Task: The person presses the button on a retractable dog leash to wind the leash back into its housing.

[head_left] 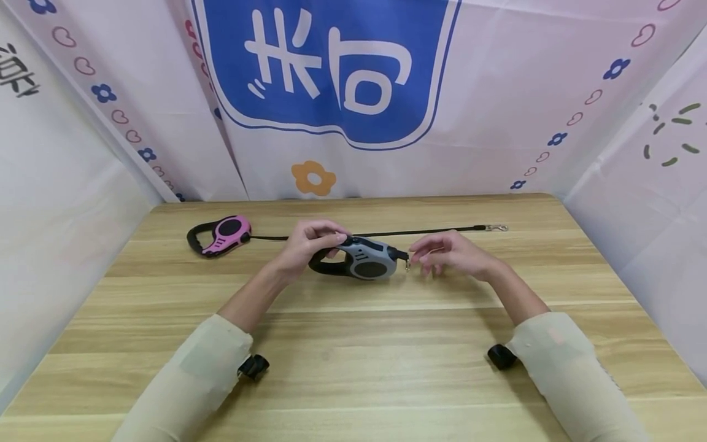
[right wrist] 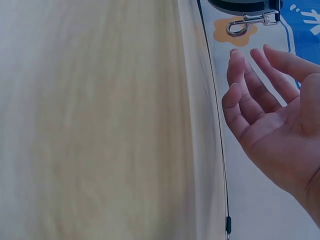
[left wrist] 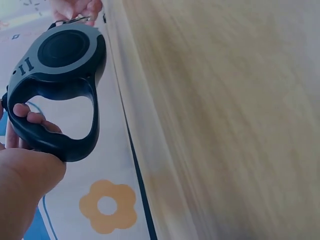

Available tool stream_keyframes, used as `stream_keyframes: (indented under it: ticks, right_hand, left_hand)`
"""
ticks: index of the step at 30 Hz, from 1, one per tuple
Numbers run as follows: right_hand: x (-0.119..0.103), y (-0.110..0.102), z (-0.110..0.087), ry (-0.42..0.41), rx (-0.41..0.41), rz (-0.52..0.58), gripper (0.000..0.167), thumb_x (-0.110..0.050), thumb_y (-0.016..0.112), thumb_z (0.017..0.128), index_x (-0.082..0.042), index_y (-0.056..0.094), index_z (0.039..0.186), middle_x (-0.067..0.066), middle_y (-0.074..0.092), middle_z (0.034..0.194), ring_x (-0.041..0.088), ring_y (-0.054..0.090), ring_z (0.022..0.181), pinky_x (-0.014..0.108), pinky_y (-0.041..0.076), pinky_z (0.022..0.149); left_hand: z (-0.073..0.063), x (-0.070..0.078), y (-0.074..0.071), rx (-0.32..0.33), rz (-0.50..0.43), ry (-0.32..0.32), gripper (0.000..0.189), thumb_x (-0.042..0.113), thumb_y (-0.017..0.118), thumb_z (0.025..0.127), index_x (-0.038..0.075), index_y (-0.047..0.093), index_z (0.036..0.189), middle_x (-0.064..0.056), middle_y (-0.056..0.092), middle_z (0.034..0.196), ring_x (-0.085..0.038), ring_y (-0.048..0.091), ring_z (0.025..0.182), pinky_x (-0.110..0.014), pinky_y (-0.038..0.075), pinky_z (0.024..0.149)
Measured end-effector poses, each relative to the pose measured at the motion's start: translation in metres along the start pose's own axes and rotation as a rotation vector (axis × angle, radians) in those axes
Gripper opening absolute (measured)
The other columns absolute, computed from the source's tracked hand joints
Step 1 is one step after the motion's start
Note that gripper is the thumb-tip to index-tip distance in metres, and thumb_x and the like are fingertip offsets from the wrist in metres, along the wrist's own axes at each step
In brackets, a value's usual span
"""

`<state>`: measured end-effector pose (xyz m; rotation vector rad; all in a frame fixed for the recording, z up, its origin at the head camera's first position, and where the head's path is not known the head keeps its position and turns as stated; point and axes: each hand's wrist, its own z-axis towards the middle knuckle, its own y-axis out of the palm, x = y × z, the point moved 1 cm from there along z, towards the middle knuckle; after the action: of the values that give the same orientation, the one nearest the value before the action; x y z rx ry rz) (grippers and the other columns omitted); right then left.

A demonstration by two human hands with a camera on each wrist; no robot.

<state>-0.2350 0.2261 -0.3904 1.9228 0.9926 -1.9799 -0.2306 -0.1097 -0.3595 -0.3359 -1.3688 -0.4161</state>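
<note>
My left hand (head_left: 307,247) grips the black loop handle of a grey retractable dog leash (head_left: 371,268), fingers showing through the loop in the left wrist view. The leash's round black centre faces my side, and its nose points right. From that nose a short black strap ends in a metal snap hook (right wrist: 240,26), hanging down in the head view. Beside the hook is my right hand (head_left: 457,253), its fingers loosely bent; in the right wrist view the fingertips are apart from the hook, with nothing held.
Behind, at the left, a pink retractable leash (head_left: 234,226) lies on the wooden table (head_left: 353,362). Its black cord (head_left: 425,232) stretches right behind both hands to a metal snap hook (head_left: 498,228). Printed cloth (head_left: 486,153) hangs beyond the table's back edge and along the sides.
</note>
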Motion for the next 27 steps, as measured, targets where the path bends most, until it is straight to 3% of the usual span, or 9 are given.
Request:
stream_keyframes:
  ticks: [8,15,27]
  right_hand:
    - [0.001,-0.007,-0.006,-0.007,0.033,-0.003,0.035,-0.003,0.065,0.099,0.009,0.061,0.131,0.030,0.067,0.119,0.033,0.071,0.088,0.033,0.058,0.071]
    - [0.002,-0.011,-0.009,0.001,0.050,-0.003,0.036,-0.004,0.065,0.100,0.012,0.059,0.132,0.030,0.067,0.117,0.031,0.071,0.086,0.031,0.058,0.070]
    - [0.004,-0.015,-0.013,0.008,0.059,-0.006,0.034,-0.003,0.064,0.100,0.012,0.060,0.131,0.031,0.067,0.114,0.030,0.070,0.085,0.031,0.057,0.069]
  left_hand:
    - [0.003,-0.009,0.004,-0.023,-0.026,0.016,0.021,-0.002,0.062,0.097,0.011,0.078,0.099,-0.002,0.066,0.075,-0.012,0.055,0.065,-0.024,0.046,0.064]
    - [-0.001,-0.011,0.008,-0.069,-0.018,-0.022,0.021,-0.002,0.062,0.097,0.010,0.078,0.101,-0.006,0.066,0.075,-0.014,0.054,0.065,-0.026,0.046,0.066]
    - [-0.012,-0.012,0.019,-0.090,-0.031,-0.054,0.022,-0.004,0.060,0.098,-0.017,0.066,0.114,-0.003,0.068,0.076,-0.013,0.055,0.066,-0.025,0.048,0.068]
